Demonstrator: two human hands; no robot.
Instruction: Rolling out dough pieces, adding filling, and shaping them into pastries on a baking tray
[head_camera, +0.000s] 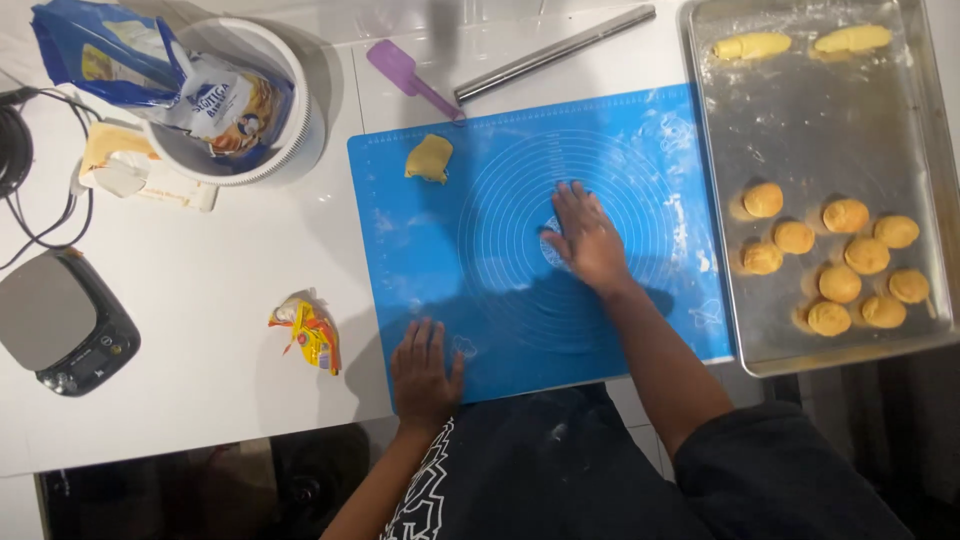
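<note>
A blue silicone baking mat (620, 140) with printed circles lies on the white counter. My right hand (587, 240) presses flat, fingers together, on the centre of the circles; whether dough lies under the palm is hidden. My left hand (424, 372) rests flat with fingers spread on the mat's near left corner. A yellow lump of dough (429, 158) sits on the mat's far left part, apart from both hands.
A metal baking tray (790, 120) at the right holds several round dough balls (840, 262) and two dough rolls (752, 45). Behind the mat lie a purple spatula (405, 72) and a metal rolling pin (555, 52). At left: white bowl (300, 140) with flour bag (150, 75), kitchen scale (62, 322), crumpled wrapper (310, 332).
</note>
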